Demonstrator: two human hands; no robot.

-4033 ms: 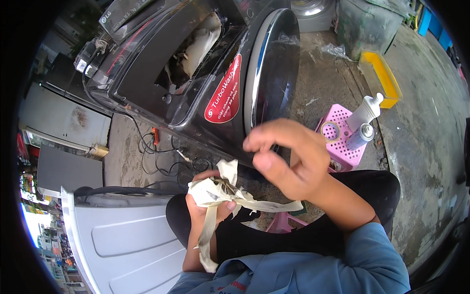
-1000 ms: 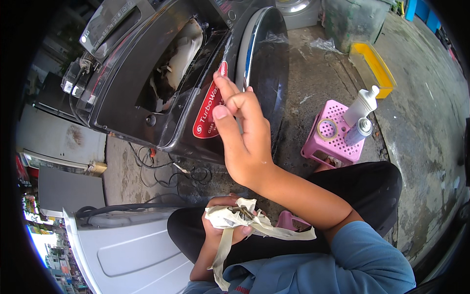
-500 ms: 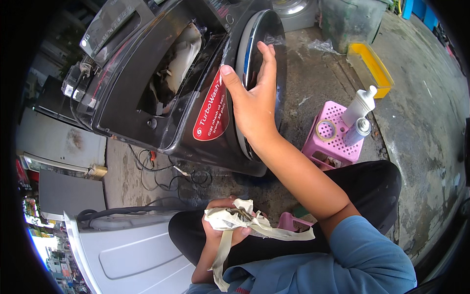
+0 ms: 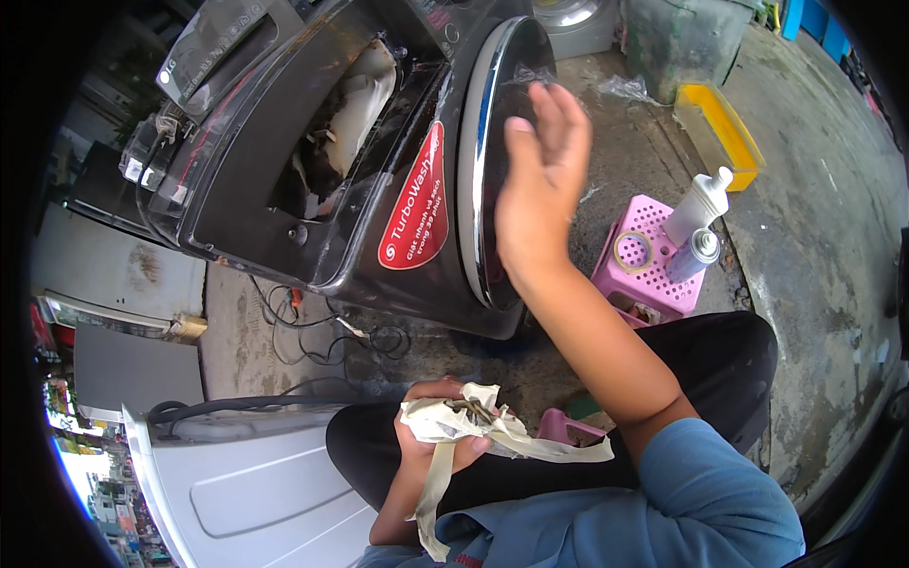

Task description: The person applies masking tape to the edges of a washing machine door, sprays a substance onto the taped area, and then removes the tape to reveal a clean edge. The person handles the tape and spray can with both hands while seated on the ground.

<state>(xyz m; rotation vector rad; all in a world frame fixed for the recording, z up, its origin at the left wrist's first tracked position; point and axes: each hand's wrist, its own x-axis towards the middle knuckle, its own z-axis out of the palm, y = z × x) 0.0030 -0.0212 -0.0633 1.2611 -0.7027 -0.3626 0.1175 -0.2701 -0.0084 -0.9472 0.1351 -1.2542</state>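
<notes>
The right hand (image 4: 547, 185) has shifted rightward in front of the dark washing machine (image 4: 355, 251) since half a second ago; I see it loosely open, holding nothing visible. On the machine's near side, I have the left hand (image 4: 419, 457) closed around the cream tape bundle (image 4: 431, 421)

The scene is viewed from the wearer's head, through the left of two side-by-side fisheye cameras, faced downward and forward; the hands (image 4: 542, 194) are looked down on from close above, with the washer (image 4: 383, 289) taken in beyond.
</notes>
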